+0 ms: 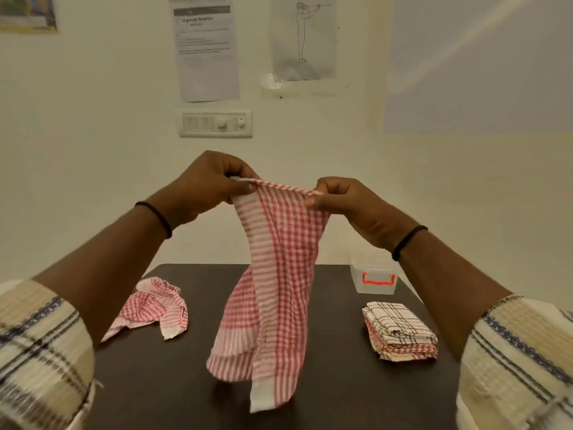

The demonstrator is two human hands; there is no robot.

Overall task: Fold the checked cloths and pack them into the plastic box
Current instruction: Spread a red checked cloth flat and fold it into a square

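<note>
While hands [214,178] pinch cloth [273,290], "WS 02" sheet [206,48]

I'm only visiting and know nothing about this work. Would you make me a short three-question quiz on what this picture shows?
1. True or false: the left hand and right hand both pinch the top edge of the hanging red checked cloth.
2. Where does the crumpled cloth lie? A) in the plastic box B) on the table, left side C) on the folded stack
3. Fill in: the box's latch is ___ in colour.

Key: 1 true; 2 B; 3 red.
</note>
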